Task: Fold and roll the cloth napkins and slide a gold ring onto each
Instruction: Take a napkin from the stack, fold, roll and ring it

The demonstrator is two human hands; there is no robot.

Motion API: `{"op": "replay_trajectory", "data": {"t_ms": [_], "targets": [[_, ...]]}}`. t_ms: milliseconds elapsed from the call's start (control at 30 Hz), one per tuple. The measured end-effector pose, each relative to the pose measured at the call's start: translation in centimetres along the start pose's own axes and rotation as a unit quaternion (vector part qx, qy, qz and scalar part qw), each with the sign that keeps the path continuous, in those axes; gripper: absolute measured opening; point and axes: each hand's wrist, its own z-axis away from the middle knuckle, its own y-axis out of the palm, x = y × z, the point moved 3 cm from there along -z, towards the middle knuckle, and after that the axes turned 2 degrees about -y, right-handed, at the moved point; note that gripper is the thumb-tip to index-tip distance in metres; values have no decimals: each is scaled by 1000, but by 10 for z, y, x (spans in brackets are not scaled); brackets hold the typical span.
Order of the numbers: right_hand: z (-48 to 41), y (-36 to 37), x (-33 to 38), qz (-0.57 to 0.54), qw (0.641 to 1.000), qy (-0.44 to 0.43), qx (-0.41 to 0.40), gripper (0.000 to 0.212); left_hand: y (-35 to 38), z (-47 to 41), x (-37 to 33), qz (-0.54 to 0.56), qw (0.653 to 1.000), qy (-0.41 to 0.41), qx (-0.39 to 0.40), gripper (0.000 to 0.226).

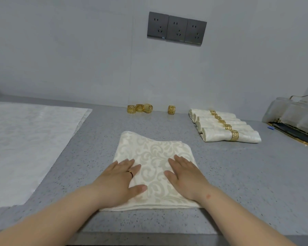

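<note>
Far left of the counter [238,174], a flat stack of unfolded napkins [28,148] runs off the left edge, with a bare grey strip between it and the middle. Along the back edge against the wall there's a cluster of three gold rings [140,108], then a single ring [171,109] a bit to the right, apart from the others.

The folded napkin [153,153] sits dead centre near the front edge: a cream square with a pale leafy pattern, layers showing along its near edge and its back left corner a little uneven. The left hand [119,180] lies palm down on its left half, fingers straight and slightly spread, thumb out. The right hand [185,176] does the same on the right half, pressing flat and gripping nothing.

There's open counter right of that. At the back right, a row of rolled napkins [217,134] is already ringed, and clear glassware [290,112] sits at the right edge.
</note>
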Motion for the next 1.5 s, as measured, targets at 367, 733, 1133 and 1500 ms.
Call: {"op": "replay_trajectory", "data": {"t_ms": [367,733,1133,1500], "targets": [[-2,2,1,-11,1000,-15,-21,129,-24,-84,49,-24,986,-165,-13,73],[-6,2,-2,-18,999,-10,-33,56,-35,-27,-10,76,991,36,-105,39],[13,-21,0,-30,995,9,-90,41,-5,15,-26,-207,938,191,-203,29],[45,-5,12,72,985,-95,-123,103,-21,19,50,-23,966,59,-249,48]]}}
